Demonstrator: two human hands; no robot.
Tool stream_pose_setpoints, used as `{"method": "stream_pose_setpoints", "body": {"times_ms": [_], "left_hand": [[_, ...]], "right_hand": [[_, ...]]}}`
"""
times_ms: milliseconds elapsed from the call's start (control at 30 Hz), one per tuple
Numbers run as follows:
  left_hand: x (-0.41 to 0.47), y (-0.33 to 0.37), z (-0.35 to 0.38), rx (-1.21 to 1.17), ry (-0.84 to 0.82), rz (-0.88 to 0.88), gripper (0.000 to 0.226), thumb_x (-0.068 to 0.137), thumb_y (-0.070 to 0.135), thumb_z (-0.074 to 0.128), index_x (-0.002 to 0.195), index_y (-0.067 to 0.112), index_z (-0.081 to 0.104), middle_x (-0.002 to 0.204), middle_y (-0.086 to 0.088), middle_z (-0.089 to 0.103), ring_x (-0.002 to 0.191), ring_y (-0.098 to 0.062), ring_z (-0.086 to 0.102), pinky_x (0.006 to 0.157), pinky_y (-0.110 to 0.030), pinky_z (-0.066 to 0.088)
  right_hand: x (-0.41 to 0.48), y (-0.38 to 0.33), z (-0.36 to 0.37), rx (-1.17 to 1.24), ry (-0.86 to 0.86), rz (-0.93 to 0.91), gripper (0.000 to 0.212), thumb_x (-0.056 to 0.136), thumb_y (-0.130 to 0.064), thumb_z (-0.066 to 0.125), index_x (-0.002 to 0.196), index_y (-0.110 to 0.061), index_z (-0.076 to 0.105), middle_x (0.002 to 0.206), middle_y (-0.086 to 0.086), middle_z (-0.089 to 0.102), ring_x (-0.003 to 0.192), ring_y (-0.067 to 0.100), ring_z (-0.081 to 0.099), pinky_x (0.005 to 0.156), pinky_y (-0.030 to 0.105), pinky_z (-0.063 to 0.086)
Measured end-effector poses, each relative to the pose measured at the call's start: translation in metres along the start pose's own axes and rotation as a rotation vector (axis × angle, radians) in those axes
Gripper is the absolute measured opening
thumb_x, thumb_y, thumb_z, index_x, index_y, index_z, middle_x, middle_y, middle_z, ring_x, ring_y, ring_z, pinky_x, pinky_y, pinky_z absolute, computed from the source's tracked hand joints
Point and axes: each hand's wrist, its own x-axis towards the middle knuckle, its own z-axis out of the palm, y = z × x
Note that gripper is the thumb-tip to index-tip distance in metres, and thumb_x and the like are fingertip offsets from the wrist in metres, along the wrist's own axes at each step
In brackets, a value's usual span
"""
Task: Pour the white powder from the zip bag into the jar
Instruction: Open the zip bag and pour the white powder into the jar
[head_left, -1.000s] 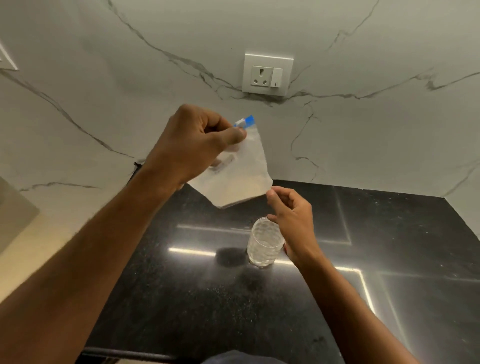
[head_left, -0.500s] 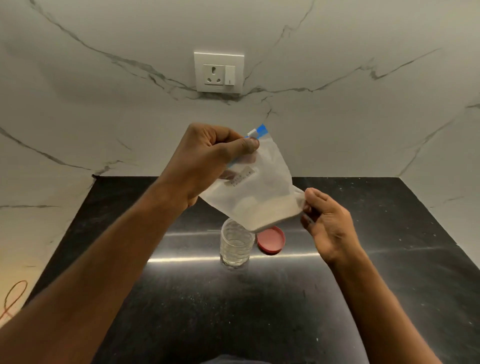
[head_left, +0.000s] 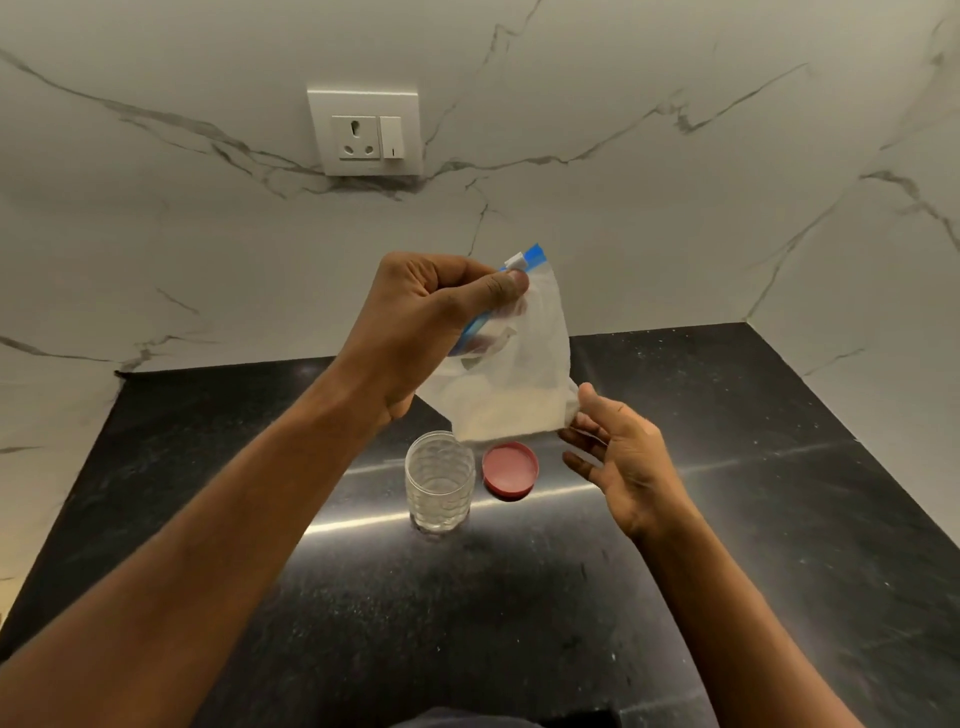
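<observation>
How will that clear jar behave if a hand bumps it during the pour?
The jar looks empty and thin-walled, so probably light and easily shoved. It is taller than wide, so it may tip. The polished black counter likely lets it slide, and no hand steadies it.

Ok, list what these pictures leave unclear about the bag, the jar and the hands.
- Zip bag, head view: whether the zip is open; the left hand covers most of it.
- Jar: whether any powder is inside; clear glass, too faint to tell.
- Right hand: whether its fingertips pinch the bag's corner or only touch it.
- Pink lid: far edge hidden behind the bag.
</observation>
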Motion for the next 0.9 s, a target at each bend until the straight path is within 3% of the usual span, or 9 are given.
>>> {"method": "stream_pose_setpoints", "body": {"times_ms": [67,200,333,433,600,733,900], "left_hand": [[0.002,-0.001,0.000,-0.009,-0.005,-0.008,0.011,0.094,0.021,0.078,0.090,0.012,0.084,0.096,-0.009,0.084,0.099,-0.031,0.079,0.081,-0.039,0.068],[0.003,-0.005,0.001,-0.015,-0.013,-0.031,0.015,0.094,0.021,0.078,0.094,0.008,0.085,0.097,-0.010,0.084,0.101,-0.034,0.078,0.082,-0.039,0.068],[0.003,-0.008,0.000,-0.033,-0.014,-0.038,0.015,0.093,0.020,0.079,0.094,0.006,0.084,0.097,-0.012,0.084,0.100,-0.035,0.079,0.085,-0.041,0.067],[0.004,-0.014,-0.004,-0.046,-0.013,-0.049,0.014,0.093,0.021,0.079,0.093,0.008,0.085,0.095,-0.011,0.085,0.090,-0.029,0.081,0.081,-0.036,0.068],[-0.001,-0.035,-0.017,-0.089,-0.013,-0.090,0.011,0.087,0.029,0.081,0.087,0.020,0.087,0.096,-0.008,0.085,0.085,-0.024,0.081,0.076,-0.035,0.067],[-0.006,-0.057,-0.030,-0.160,0.034,-0.129,0.027,0.085,0.032,0.079,0.100,0.009,0.084,0.104,-0.010,0.084,0.095,-0.027,0.079,0.087,-0.046,0.066],[-0.021,-0.080,-0.038,-0.276,0.027,-0.155,0.018,0.083,0.030,0.076,0.092,0.018,0.086,0.101,-0.004,0.084,0.098,-0.019,0.080,0.075,-0.028,0.064]], "right_hand": [[0.000,-0.001,0.000,0.039,0.022,-0.044,0.031,0.087,-0.030,0.080,0.114,-0.017,0.070,0.097,0.003,0.081,0.099,0.024,0.076,0.074,0.035,0.057],[0.000,-0.006,0.001,0.073,0.008,-0.063,0.055,0.068,-0.029,0.086,0.119,-0.025,0.068,0.105,0.004,0.080,0.106,0.024,0.070,0.085,0.039,0.053],[0.006,-0.008,-0.002,0.099,0.034,-0.031,0.034,0.081,-0.019,0.082,0.113,-0.020,0.070,0.109,0.006,0.076,0.108,0.026,0.065,0.090,0.039,0.048],[0.008,-0.012,-0.005,0.138,0.059,-0.056,0.037,0.075,-0.024,0.083,0.110,-0.016,0.073,0.104,0.005,0.077,0.107,0.026,0.066,0.092,0.041,0.050],[0.012,-0.021,-0.015,0.080,0.072,-0.220,0.018,0.092,-0.015,0.075,0.109,-0.014,0.075,0.101,0.003,0.078,0.101,0.025,0.070,0.094,0.045,0.059],[0.014,-0.035,-0.022,0.034,0.024,-0.373,0.022,0.090,-0.004,0.076,0.107,-0.018,0.077,0.103,0.009,0.074,0.102,0.029,0.070,0.095,0.047,0.060],[0.016,-0.045,-0.020,0.039,-0.019,-0.437,0.035,0.082,-0.003,0.081,0.115,-0.015,0.074,0.092,0.002,0.075,0.096,0.021,0.072,0.093,0.039,0.061]]}}
